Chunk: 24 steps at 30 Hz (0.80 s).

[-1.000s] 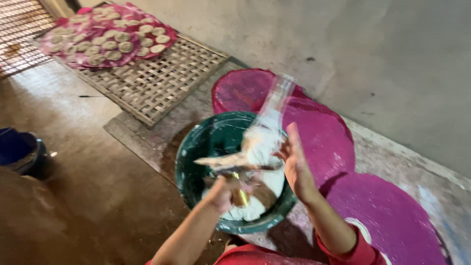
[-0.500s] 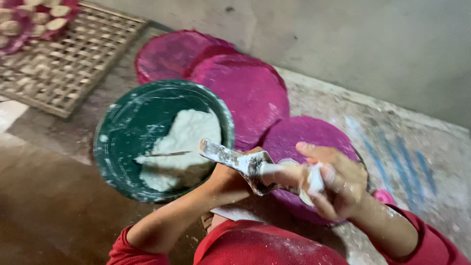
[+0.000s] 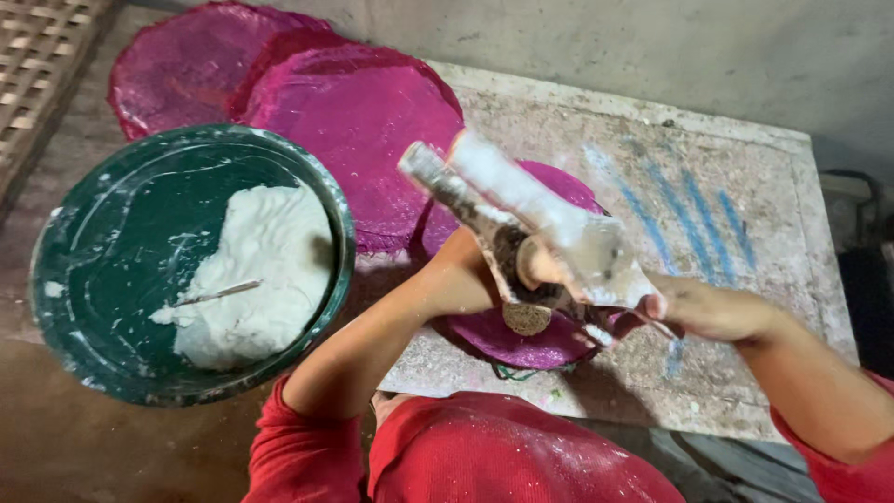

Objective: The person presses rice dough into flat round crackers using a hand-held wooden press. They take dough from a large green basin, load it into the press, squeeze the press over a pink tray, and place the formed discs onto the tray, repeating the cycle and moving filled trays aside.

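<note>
Both my hands hold a dough-caked metal hand press [image 3: 568, 244] above a round pink mat [image 3: 549, 340] on a stone slab [image 3: 754, 242]. My left hand [image 3: 466, 275] grips it from underneath and is partly hidden behind the tool. At the press's lower end, my right hand [image 3: 712, 312] is closed around it. Its two long handles point up and to the left, and its round nozzle [image 3: 528, 319] faces the mat. A dark green bowl [image 3: 341, 244] with white dough [image 3: 265, 270] sits to the left, with a thin stick [image 3: 219, 293] lying in the dough.
Two more pink round mats [image 3: 363, 121] [image 3: 182, 65] overlap behind the bowl. A woven lattice tray [image 3: 37, 47] is at the top left. Blue streaks mark the slab, and a grey wall runs behind it. A dark object [image 3: 866, 279] stands past the slab's right edge.
The press has come away from over the green bowl and now sits over the pink mat on the slab. My view has swung right, so the lattice tray has nearly left the frame.
</note>
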Motion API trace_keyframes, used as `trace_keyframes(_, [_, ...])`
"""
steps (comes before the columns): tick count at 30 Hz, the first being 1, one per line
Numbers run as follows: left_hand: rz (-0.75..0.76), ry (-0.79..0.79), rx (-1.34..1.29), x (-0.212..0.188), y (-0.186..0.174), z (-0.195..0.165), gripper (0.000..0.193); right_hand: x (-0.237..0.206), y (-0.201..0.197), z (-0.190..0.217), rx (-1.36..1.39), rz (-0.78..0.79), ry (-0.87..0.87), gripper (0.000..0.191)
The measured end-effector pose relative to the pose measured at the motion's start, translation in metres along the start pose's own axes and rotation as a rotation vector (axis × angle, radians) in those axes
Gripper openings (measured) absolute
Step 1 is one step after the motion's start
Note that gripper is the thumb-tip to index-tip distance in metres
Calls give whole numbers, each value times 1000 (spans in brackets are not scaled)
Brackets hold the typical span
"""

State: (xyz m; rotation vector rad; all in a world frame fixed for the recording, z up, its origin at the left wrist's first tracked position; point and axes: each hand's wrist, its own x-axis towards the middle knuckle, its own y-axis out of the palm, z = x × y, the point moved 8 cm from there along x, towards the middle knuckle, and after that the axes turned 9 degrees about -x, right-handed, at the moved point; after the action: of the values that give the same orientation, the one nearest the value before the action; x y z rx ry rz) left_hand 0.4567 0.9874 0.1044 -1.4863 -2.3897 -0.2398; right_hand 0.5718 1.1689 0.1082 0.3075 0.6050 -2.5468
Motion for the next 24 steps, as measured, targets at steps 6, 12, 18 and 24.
trace_keyframes(6, [17,213,-1263,23,-42,0,76,-8,41,-82,478,246,276,92])
trace_keyframes(12, [-263,337,-1478,35,-52,88,47,13,17,-114,255,121,511,79])
trace_keyframes(18, [-393,302,-1566,43,-88,144,29,53,7,-127,-18,-38,489,84])
trace_keyframes(24, [-364,299,-1597,35,-89,155,34,58,24,-126,94,-47,504,84])
